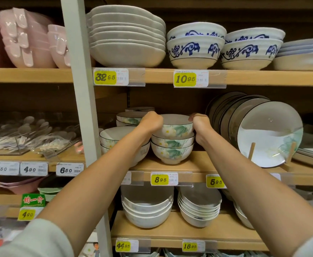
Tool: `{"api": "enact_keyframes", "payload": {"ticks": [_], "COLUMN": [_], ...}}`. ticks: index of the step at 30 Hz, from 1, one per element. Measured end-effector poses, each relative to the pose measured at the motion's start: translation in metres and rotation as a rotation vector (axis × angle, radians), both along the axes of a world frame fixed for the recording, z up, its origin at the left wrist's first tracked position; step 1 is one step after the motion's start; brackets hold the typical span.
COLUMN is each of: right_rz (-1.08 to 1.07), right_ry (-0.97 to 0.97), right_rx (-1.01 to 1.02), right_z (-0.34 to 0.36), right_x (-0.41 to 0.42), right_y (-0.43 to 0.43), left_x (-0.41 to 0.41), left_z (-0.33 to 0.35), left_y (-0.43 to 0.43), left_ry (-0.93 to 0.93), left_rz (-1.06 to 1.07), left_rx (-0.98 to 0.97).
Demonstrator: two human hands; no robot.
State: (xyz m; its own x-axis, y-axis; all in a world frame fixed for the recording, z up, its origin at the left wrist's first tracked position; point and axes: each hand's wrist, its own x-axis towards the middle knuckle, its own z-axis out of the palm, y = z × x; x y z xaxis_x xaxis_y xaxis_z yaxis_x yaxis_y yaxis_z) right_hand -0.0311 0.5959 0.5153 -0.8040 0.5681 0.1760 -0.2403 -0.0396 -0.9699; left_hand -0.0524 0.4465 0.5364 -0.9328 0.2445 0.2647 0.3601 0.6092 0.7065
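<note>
Gripping the top bowl (176, 127) by its rim with left hand (151, 122) and right hand (200, 123), one each side. Round, smooth, shiny, painted with green leaves. Nested on two matching bowls (172, 153) on the wooden shelf (198, 162). Fingertips hidden behind knuckles.

Blue-patterned bowls (195, 51) above, upright plates (268, 136) right, pink bowls (26, 38) upper left.

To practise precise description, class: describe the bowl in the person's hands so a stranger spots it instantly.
Find the middle wooden shelf, above the yellow 8.95 price tag. Three lotus-painted bowls are stacked there. Yours is the topmost bowl, the only one gripped by the left hand and right hand.
</note>
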Motion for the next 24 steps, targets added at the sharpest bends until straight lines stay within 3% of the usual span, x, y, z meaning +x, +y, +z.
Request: {"api": "enact_keyframes", "payload": {"ticks": [2,6,12,17,24], "right_rz": [0.005,0.011,0.026,0.072,0.121], "right_ry": [-0.034,-0.066,-0.073,-0.103,-0.15], "right_rx": [0.01,0.002,-0.031,-0.087,-0.084], "right_z": [-0.004,-0.012,-0.015,-0.015,-0.017], "right_x": [0.003,0.0,0.001,0.003,0.009], "right_y": [0.001,0.006,0.005,0.004,0.006], "left_x": [0.006,0.004,0.008,0.01,0.015], "left_z": [0.005,0.004,0.009,0.006,0.003], "left_y": [0.001,0.0,-0.001,0.0,-0.002], "left_ry": [-0.052,0.081,0.188,0.161,-0.033], "left_rz": [0.0,-0.058,-0.091,-0.1,-0.045], "left_rx": [-0.171,-0.57,-0.812,-0.739,-0.303]}}
